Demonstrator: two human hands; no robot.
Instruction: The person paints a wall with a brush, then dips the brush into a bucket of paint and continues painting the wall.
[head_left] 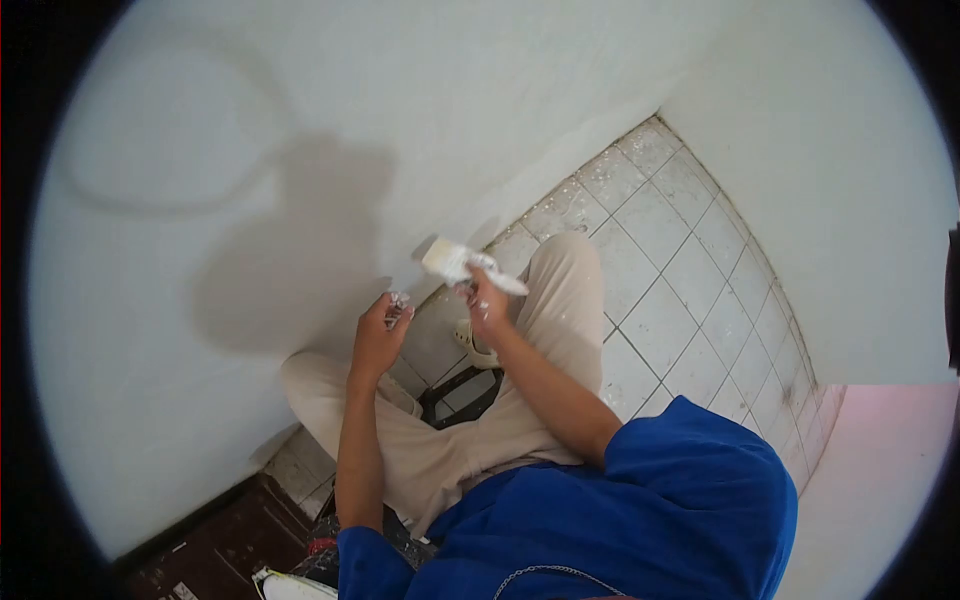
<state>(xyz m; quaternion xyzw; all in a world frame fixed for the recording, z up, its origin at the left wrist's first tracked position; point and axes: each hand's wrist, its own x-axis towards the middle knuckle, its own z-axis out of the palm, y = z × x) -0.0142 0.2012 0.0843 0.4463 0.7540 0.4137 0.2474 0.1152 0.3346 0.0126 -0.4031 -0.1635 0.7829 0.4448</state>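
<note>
My right hand (pixel 486 304) is closed round a paintbrush (pixel 455 260) smeared with white paint. Its pale, wide bristles point up and left, close to the white wall (pixel 450 110), and the handle sticks out to the right. Left of it, my left hand (pixel 385 326) is held near the wall with its fingers curled in. White paint coats those fingertips, and whether a small thing sits between them I cannot make out. White smears mark my right fingers as well.
My bent knees in beige trousers (pixel 566 290) flank both hands. Below is a tiled floor (pixel 660 310) with white spatters. Between my legs are a dark frame (pixel 465 385) and a cream clog (pixel 473 342). A dark brown board (pixel 215 545) and a white container (pixel 290 585) lie at lower left.
</note>
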